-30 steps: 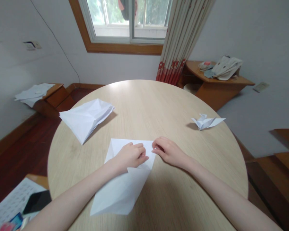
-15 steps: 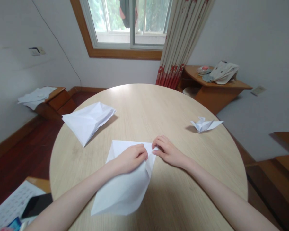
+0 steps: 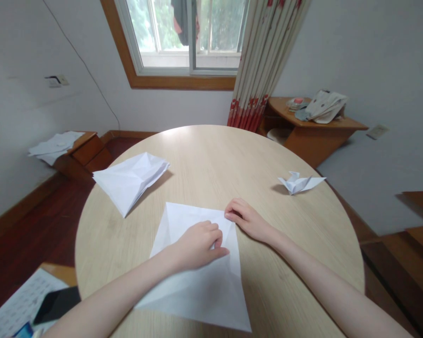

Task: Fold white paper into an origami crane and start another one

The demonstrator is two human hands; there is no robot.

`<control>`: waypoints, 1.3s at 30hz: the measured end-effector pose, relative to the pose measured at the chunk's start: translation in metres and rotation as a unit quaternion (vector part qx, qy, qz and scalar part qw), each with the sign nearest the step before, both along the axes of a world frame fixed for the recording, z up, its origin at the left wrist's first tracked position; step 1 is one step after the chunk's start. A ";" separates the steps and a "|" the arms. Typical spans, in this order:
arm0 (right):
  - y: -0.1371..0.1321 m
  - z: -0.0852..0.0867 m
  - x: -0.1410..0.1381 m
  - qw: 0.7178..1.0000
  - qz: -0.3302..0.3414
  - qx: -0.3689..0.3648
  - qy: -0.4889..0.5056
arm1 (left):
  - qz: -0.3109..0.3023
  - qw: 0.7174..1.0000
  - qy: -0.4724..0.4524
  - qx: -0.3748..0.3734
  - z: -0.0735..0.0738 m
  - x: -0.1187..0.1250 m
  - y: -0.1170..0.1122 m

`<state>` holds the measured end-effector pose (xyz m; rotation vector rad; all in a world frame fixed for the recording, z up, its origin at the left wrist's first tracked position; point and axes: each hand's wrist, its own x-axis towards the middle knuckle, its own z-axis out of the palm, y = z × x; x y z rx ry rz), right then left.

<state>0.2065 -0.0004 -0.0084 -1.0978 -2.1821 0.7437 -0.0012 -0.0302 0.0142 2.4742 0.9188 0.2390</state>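
Observation:
A white sheet of paper [image 3: 211,293] with crease lines lies nearly flat on the table before me, one corner pointing toward me at the lower right. My left hand [image 3: 201,244] rests on top of it, fingers loosely curled and thumb stretched away from them. At the sheet's far right corner, my right hand [image 3: 242,217] pinches the paper between thumb and fingers. Farther off to the left sits a larger folded paper piece [image 3: 130,178] with several layers. A small folded paper bird [image 3: 298,183] stands on the right side.
The round wooden table [image 3: 211,155] has a curved edge all around. Low at the left, a black phone [image 3: 56,304] lies on a printed sheet [image 3: 24,300]. Beyond the table are a corner shelf [image 3: 320,122] with a cloth bag, and a small cabinet [image 3: 91,150] with papers.
The near right part of the sheet, folded up before, has opened out flat toward me. My left hand has shifted slightly nearer, its thumb now extended. My right hand stays at the corner.

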 end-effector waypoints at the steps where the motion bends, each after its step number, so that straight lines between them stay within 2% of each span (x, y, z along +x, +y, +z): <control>1: 0.000 0.000 0.000 1.000 0.003 0.001 -0.002 | -0.002 1.000 0.009 0.010 -0.001 0.001 -0.001; 10: -0.001 0.003 0.002 0.999 0.024 0.016 -0.039 | 0.008 0.992 0.078 0.096 -0.005 0.007 -0.011; 16: -0.002 0.001 0.003 0.998 0.016 0.021 -0.064 | -0.006 0.992 0.094 0.081 0.001 0.005 -0.009; 23: -0.002 0.005 0.011 0.993 -0.002 0.000 -0.116 | 0.010 0.993 0.101 0.067 0.005 -0.001 0.000; 33: 0.000 0.000 0.024 0.980 0.037 0.034 -0.191 | 0.098 0.981 0.125 0.108 0.005 -0.012 0.019; 39: -0.001 0.007 0.021 0.974 0.039 0.045 -0.220 | 0.154 0.966 0.143 0.148 0.003 -0.010 0.020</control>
